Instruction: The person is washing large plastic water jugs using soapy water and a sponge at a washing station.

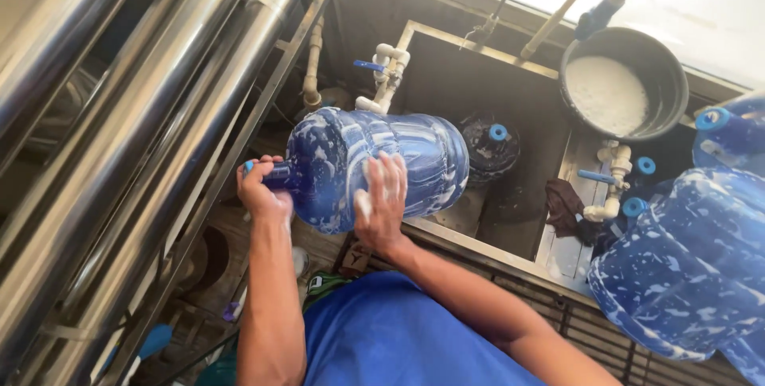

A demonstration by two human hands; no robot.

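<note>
A large blue water jug point(414, 155), streaked with white soap foam, lies on its side over the near rim of a metal wash basin point(478, 239). My left hand point(263, 191) is closed around the jug's neck at its left end. My right hand point(381, 203), soapy, lies flat with fingers spread on the jug's side. My forearms and a blue shirt fill the bottom of the view.
Long shiny steel cylinders point(151, 131) run along the left. A black bucket of foamy water point(617, 87) stands at the back right. More soapy blue jugs point(693, 258) crowd the right edge, and another jug point(490, 143) sits in the basin. White pipes with blue valves point(386, 67) rise behind.
</note>
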